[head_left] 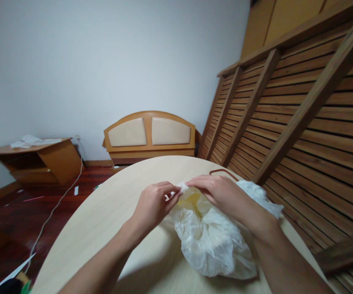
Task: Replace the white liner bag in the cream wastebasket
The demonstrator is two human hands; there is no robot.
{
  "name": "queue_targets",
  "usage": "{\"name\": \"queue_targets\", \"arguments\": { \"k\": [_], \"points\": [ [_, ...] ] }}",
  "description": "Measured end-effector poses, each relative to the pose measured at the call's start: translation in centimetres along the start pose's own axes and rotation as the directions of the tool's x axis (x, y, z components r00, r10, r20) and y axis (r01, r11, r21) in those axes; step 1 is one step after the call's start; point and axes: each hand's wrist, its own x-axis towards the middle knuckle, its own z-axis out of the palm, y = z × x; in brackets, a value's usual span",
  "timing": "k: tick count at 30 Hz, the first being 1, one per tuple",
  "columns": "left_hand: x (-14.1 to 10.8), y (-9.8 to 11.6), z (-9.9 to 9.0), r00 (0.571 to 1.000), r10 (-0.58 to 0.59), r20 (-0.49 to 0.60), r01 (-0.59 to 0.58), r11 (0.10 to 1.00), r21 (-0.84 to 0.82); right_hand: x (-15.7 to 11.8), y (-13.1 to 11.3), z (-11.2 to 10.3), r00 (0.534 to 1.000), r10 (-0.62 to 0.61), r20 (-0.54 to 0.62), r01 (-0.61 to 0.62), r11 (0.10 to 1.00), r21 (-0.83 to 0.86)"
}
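Observation:
A crumpled white plastic bag [216, 245] rests on the round, pale wooden table [127, 196]. Something yellow shows through its thin upper part. My left hand [159, 200] pinches the bag's gathered top edge between thumb and fingers. From the other side, my right hand [219, 190] grips the same edge, its fingertips close to those of the left. The right hand's thumb is mostly hidden. Behind my right wrist lies another whitish plastic bag [260, 196] near the table's right edge.
A brown curved bar [224, 171] shows by the table's far right edge. Large slatted wooden panels [287, 143] lean along the right. A headboard [148, 132] stands against the wall. At left are a low cabinet [54, 159] and a white cable [58, 204] across the floor.

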Motion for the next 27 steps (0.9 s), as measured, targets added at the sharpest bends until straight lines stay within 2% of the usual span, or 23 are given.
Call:
{"name": "queue_targets", "arguments": {
  "k": [3,7,9,12,14,20,23,27],
  "points": [
    [0.1,0.0,0.1,0.999,0.048,-0.024,-0.050,0.996,-0.076,0.0,0.0,-0.1,1.000,-0.031,-0.002,0.031,0.999,0.032],
    [-0.1,0.5,-0.8,0.996,-0.072,-0.058,0.070,0.997,-0.032,-0.1,0.2,-0.1,1.000,-0.013,-0.011,0.013,1.000,0.022],
    [-0.3,0.7,-1.5,0.989,-0.145,-0.031,0.146,0.989,0.022,-0.1,0.3,-0.1,1.000,0.009,-0.019,-0.009,1.000,0.002],
    [-0.4,0.5,-2.1,0.977,-0.198,0.080,0.196,0.980,0.029,-0.1,0.4,-0.1,1.000,0.001,-0.031,-0.001,1.000,-0.003],
    [-0.4,0.3,-2.1,0.972,-0.201,0.121,0.202,0.979,0.002,0.0,0.4,-0.1,0.999,0.001,-0.039,0.000,1.000,0.016],
    [0.0,0.4,-1.2,0.982,-0.168,0.085,0.172,0.985,-0.035,0.4,0.6,0.3,0.999,-0.002,-0.044,0.007,0.994,0.114],
    [0.1,0.4,-1.0,0.991,-0.117,0.060,0.119,0.992,-0.039,0.4,0.8,0.4,0.997,-0.004,-0.076,0.009,0.998,0.062],
    [0.0,0.1,-0.7,0.995,-0.086,0.040,0.087,0.996,-0.013,-0.1,1.1,0.1,0.989,0.047,-0.137,-0.054,0.997,-0.047]
  ]
}}
